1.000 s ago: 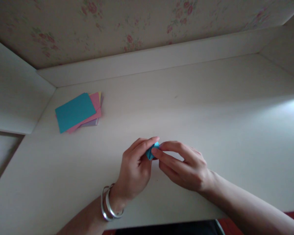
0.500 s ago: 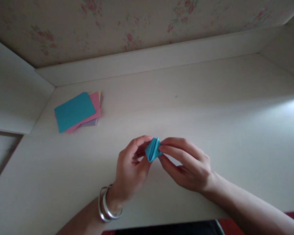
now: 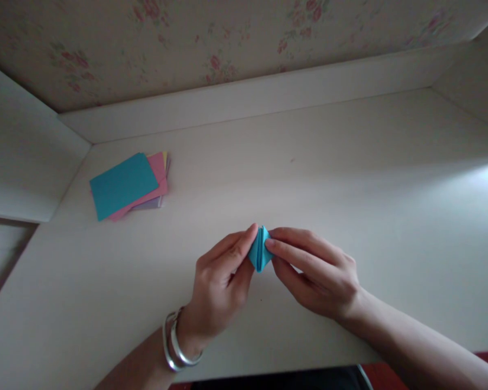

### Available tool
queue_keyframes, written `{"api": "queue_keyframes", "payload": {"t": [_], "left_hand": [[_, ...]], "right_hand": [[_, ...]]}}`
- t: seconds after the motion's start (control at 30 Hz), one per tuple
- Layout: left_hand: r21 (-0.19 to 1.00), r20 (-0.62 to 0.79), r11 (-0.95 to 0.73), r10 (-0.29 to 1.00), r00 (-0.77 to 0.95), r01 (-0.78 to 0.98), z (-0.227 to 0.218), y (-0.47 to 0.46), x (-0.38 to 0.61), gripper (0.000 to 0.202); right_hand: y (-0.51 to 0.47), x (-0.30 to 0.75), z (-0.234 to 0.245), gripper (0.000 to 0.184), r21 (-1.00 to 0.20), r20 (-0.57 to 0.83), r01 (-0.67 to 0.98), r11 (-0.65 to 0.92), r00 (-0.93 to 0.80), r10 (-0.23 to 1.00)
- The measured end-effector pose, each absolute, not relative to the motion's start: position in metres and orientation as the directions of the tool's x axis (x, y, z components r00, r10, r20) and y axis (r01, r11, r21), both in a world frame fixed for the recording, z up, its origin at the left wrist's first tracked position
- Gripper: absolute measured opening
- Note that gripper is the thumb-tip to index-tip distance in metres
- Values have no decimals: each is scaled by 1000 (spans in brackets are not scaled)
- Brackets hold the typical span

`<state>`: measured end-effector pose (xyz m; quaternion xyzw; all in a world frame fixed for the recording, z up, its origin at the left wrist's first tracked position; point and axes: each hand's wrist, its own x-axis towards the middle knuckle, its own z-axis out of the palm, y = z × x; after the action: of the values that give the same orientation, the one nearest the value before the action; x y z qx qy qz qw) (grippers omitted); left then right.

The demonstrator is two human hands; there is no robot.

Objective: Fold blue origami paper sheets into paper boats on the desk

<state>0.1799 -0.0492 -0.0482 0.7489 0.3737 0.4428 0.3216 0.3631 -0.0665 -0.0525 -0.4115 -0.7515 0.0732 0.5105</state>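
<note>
One turquoise folded-paper piece (image 3: 261,254) sits between two hands: the left hand (image 3: 223,281) at eight o'clock, the right hand (image 3: 317,271) at four, the fingers of each pinched on its sides. Two silver bangles (image 3: 178,350) ring the left wrist (image 3: 191,330). At ten o'clock, one stack of coloured paper sheets (image 3: 124,187), too overlapped to count, lies on a white desk (image 3: 350,189).
</note>
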Motion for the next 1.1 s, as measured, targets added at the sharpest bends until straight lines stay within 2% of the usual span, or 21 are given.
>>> {"api": "queue_keyframes", "payload": {"t": [0.27,0.37,0.47,0.57,0.63,0.7,0.77,0.9,1.1], "left_hand": [[767,482,-572,812,330,289,-51,-50,183,62],[798,460,-544,827,322,258,-51,-50,184,59],[902,336,-399,889,313,165,-48,-50,185,54],[998,54,-65,941,333,20,-45,-48,184,48],[973,-108,176,919,379,-149,-43,-47,183,44],[892,-185,328,891,414,-309,-43,-45,182,35],[843,-243,396,884,400,-364,-43,-43,183,27],[852,-366,453,874,319,-264,-44,-39,185,24],[851,-384,456,878,285,-260,-43,-38,186,21]], "right_hand": [[-71,363,-56,30,-503,699,571,649,-172,694],[-71,362,-57,32,-521,692,567,638,-156,704],[-67,361,-56,29,-563,681,542,624,-123,721],[-62,362,-54,26,-621,660,514,591,-63,748],[-59,362,-53,26,-650,649,501,572,-26,760],[-58,363,-54,26,-664,638,496,559,-13,770],[-58,364,-54,26,-664,628,491,563,-41,777],[-60,365,-56,28,-642,618,467,609,-156,771],[-59,365,-57,30,-670,600,420,612,-181,780]]}}
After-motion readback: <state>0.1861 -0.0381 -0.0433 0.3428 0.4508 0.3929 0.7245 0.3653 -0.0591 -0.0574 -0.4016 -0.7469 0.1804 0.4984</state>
